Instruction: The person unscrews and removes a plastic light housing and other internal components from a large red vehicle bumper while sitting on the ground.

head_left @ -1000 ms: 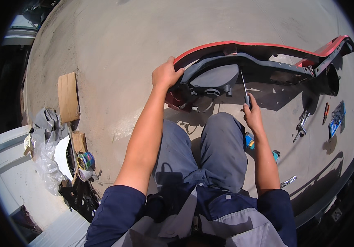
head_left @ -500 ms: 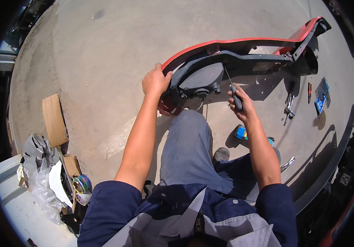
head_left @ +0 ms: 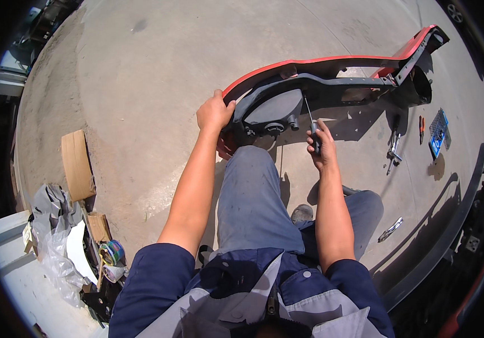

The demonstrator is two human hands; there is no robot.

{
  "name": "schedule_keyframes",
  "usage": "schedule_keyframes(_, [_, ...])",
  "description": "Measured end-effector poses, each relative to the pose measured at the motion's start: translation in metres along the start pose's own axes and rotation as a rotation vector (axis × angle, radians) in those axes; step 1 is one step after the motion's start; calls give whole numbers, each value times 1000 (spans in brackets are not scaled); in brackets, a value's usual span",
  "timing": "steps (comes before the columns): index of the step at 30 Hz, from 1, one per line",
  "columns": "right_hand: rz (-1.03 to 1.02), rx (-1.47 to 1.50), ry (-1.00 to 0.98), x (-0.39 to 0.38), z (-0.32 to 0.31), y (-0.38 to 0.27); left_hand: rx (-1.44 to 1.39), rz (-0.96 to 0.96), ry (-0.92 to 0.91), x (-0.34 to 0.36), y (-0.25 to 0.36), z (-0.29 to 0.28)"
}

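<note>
A red car bumper [head_left: 315,61] with a dark inner frame [head_left: 332,82] rests on the ground ahead of me, backside toward me. My left hand [head_left: 215,111] is closed around its left end, thumb over the edge. Fixed in the frame near that hand is a grey lamp housing [head_left: 276,108] with a round cap underneath. My right hand [head_left: 323,147] grips a screwdriver [head_left: 314,134] by its dark handle. The thin shaft points up at the frame just right of the lamp housing, and I cannot tell whether the tip sits in a screw.
On the concrete to the right lie a metal ratchet-like tool [head_left: 394,149], orange-handled pliers [head_left: 422,129] and a blue bit case [head_left: 438,134]. Another metal tool [head_left: 390,230] lies beside my right knee. Cardboard [head_left: 78,164] and plastic wrapping [head_left: 56,259] are at left. A long dark bar [head_left: 450,236] curves along the right.
My right hand and forearm have shifted left, and the screwdriver handle has turned. My right knee has swung out to the right. The blue tool beside my leg is now hidden.
</note>
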State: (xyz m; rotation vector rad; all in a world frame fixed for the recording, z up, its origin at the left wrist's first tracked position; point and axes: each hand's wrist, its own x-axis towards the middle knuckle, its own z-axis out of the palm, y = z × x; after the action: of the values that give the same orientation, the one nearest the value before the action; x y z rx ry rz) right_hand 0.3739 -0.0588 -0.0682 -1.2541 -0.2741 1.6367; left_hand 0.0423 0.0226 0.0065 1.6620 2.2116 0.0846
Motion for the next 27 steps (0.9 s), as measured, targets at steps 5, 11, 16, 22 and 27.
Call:
schedule_keyframes(5, [118, 479, -239, -6, 10, 15, -5, 26, 26, -1, -2, 3])
schedule_keyframes(11, [-349, -1003, -86, 9, -16, -4, 3, -16, -39, 0, 9, 2])
schedule_keyframes(16, [-556, -1521, -32, 4, -5, -5, 28, -21, -10, 0, 2, 2])
schedule_keyframes(22, [123, 498, -91, -15, 15, -13, 35, -12, 3, 0, 1, 1])
schedule_keyframes(27, [135, -29, -184, -3, 8, -4, 29, -14, -2, -1, 0, 0])
